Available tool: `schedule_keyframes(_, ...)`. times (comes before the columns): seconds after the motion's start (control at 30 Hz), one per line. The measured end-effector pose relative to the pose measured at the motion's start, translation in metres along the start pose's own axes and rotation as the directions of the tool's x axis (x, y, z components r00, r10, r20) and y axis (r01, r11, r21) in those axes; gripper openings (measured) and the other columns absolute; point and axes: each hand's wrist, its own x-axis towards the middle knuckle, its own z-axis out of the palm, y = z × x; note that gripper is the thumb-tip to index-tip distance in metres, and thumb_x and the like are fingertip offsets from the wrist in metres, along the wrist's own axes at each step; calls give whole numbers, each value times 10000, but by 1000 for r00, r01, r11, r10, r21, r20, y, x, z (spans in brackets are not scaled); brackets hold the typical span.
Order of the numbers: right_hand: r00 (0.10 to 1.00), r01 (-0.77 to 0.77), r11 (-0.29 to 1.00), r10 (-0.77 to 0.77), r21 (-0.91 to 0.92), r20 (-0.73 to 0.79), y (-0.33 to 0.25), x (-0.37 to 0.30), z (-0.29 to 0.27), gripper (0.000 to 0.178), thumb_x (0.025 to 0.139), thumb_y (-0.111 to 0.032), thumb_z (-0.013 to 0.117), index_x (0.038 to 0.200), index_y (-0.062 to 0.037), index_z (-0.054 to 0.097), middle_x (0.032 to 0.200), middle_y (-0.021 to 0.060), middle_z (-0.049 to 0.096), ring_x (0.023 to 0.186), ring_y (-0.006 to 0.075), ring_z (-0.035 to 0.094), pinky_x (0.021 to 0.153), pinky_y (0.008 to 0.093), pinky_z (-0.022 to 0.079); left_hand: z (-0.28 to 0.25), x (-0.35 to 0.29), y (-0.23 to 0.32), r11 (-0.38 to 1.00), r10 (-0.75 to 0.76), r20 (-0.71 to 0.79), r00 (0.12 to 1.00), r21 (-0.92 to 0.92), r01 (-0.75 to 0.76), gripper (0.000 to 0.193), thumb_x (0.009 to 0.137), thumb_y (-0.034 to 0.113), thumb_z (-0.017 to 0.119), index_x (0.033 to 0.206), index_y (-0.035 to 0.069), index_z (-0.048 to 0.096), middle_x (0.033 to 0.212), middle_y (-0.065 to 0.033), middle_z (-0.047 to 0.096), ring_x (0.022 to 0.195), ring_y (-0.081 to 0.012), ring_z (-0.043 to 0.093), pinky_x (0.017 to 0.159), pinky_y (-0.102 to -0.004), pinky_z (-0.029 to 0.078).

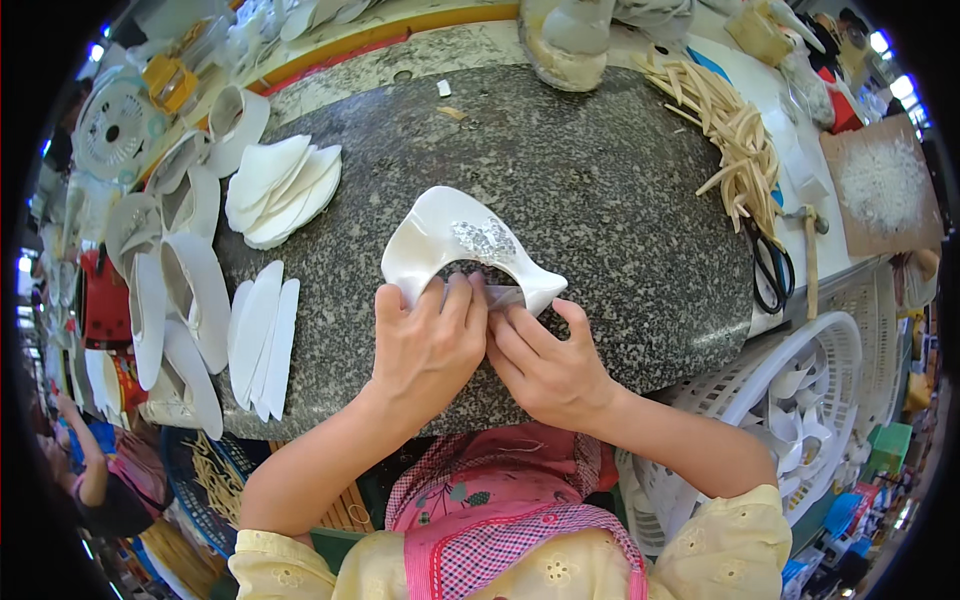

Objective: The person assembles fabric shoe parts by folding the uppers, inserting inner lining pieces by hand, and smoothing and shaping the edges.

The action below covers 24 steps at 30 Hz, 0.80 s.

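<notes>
A glossy white shoe upper (pixel 425 230), curved like an arch with a patch of silvery sparkle at its middle, is in front of me over the dark speckled stone slab (pixel 620 220). My left hand (pixel 430 335) is closed on its inner edge at the left, fingers curled over the rim. At its right end my right hand (pixel 550 365) pinches the edge, with the thumb partly raised. Both hands nearly meet at the middle. A thin pale strip shows between the fingertips; the fingers hide most of it.
White insole pieces (pixel 285 190) and narrow white strips (pixel 262 340) lie left, beside several white shoes (pixel 195 290). To the right are a heap of beige strips (pixel 725 130), black-handled scissors (pixel 768 268), a hammer (pixel 811 250) and a white basket (pixel 850 350) of uppers. A plastic-covered container (pixel 565 45) stands at the back.
</notes>
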Motion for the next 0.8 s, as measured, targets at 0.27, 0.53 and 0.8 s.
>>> schedule_keyframes(0.27,998,-4,995,10,96,-63,2,-7,8,180,675,-165,490,775,-50,585,860,58,514,922,180,484,793,419,321,2,9,-1,999,19,-78,997,-29,-21,103,607,162,553,671,134,477,672,19,424,613,-117,464,565,-320,228)
schedule_keyframes(0.53,995,-19,988,34,152,-94,3,-5,11,126,680,-160,498,733,-70,567,790,31,483,881,149,484,762,410,323,4,6,-7,986,-143,-2,990,-82,142,108,608,103,543,699,129,491,708,17,471,566,-103,485,574,-298,237)
schedule_keyframes(0.8,998,-4,987,15,163,-69,5,-4,10,113,678,-163,506,734,-84,563,787,18,476,887,138,476,751,401,321,4,9,-11,976,-163,8,987,-147,162,83,633,101,542,685,137,488,599,32,460,520,-112,478,551,-293,253)
